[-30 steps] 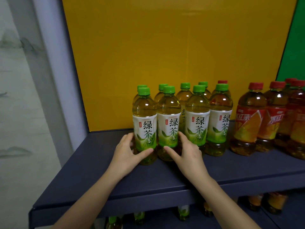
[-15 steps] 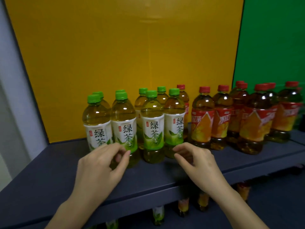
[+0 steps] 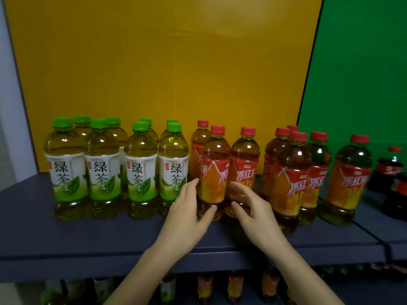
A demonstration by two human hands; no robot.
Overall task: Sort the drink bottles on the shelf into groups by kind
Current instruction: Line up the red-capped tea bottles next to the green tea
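Note:
Several green-capped green tea bottles [image 3: 141,168] stand grouped at the left of the dark shelf [image 3: 88,234]. To their right stand red-capped iced red tea bottles. My left hand [image 3: 187,216] wraps the lower part of the nearest iced red tea bottle [image 3: 214,170], fingers on its left side, thumb across its base. My right hand [image 3: 253,212] hovers with curled, spread fingers at the foot of the neighbouring iced red tea bottle [image 3: 245,159]; its fingers are blurred. More iced red tea bottles [image 3: 293,172] cluster further right.
Dark cola bottles [image 3: 391,172] stand at the far right edge. A yellow panel [image 3: 165,62] and a green panel [image 3: 363,73] back the shelf. Further bottles [image 3: 204,287] sit on the lower shelf. Bare shelf lies along the front edge.
The view has swung right. Both hands left the green tea bottles and moved right to the first two iced red tea bottles; the left hand has closed around one.

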